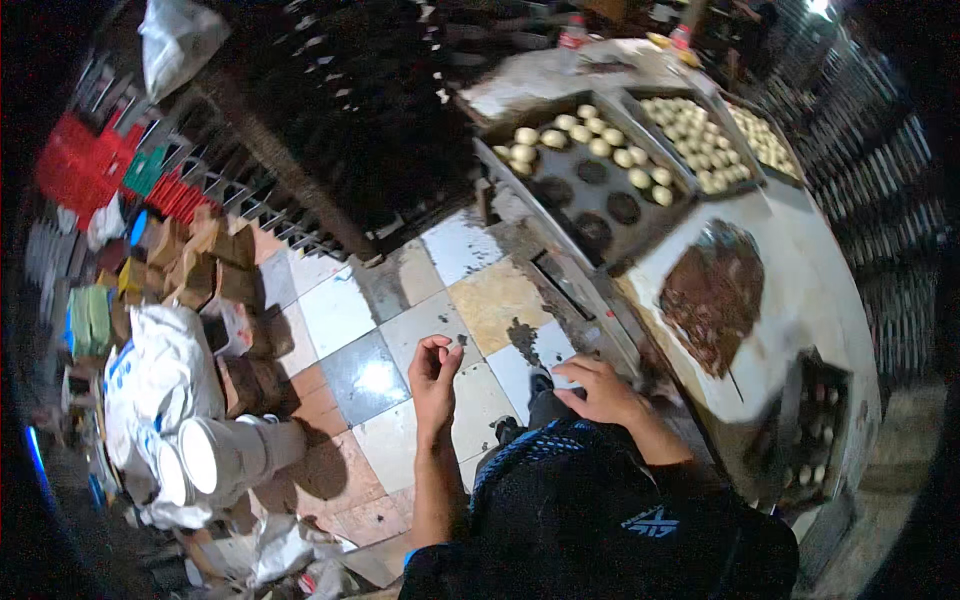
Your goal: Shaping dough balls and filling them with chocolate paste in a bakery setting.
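My left hand [434, 385] is raised over the tiled floor, its fingers loosely curled with a small gap by the thumb and nothing seen in it. My right hand [600, 392] hangs in front of my body, fingers loosely spread and bent, holding nothing visible. Nearest to it on the right is the worktable [790, 235]. A tray of round pale dough balls [575, 190] lies on that table, part of it bare with dark round marks. Nearer to me, a dark brown mass [715, 295] sits on the tabletop, partly under clear plastic.
Two more trays of dough balls [700, 140] lie beyond the first. A dark tray [815, 430] stands at the table's near right end. White buckets [215, 455], white sacks [165, 375], cardboard boxes [225, 280] and red crates [85, 165] crowd the left side. The tiled floor [375, 390] has dark stains.
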### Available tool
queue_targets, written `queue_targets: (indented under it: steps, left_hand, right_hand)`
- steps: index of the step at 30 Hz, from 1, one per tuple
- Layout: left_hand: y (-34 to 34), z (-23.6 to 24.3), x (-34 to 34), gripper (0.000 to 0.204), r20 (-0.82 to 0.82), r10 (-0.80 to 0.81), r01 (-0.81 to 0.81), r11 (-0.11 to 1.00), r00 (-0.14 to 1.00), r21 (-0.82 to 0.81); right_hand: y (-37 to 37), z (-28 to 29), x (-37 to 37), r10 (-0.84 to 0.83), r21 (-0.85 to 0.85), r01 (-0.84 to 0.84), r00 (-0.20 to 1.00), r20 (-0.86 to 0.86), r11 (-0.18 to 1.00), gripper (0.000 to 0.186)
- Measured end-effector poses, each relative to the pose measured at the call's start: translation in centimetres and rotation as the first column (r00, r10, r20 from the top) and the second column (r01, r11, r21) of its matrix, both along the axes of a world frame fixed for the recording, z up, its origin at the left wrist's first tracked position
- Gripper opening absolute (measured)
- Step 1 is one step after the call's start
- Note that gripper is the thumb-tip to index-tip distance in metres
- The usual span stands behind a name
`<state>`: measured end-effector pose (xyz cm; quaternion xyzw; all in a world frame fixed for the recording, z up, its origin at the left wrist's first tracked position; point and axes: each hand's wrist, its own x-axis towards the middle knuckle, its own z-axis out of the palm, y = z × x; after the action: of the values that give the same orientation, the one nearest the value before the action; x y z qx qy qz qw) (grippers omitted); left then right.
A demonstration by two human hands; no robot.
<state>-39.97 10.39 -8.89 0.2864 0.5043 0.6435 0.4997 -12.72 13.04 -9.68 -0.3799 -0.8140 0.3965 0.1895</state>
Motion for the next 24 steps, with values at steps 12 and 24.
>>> queue_targets:
  steps: [12,24]
  left_hand:
    - [19.1,-14.6,-17.1,0.023,-0.348,-0.135,-0.001,0.932,0.928,-0.362]
    - [35.0,-37.7,-37.8,0.022,-0.781,-0.533,0.101,0.841,0.327,-0.531]
  right_hand:
    - [24.8,0.6,-19.0,0.017,0.196,0.006,0.993,-0.115,0.981,0.026]
    - [62.7,1.6,-27.7,-0.282,0.295,0.276,0.959,-0.026,0.915,0.021]
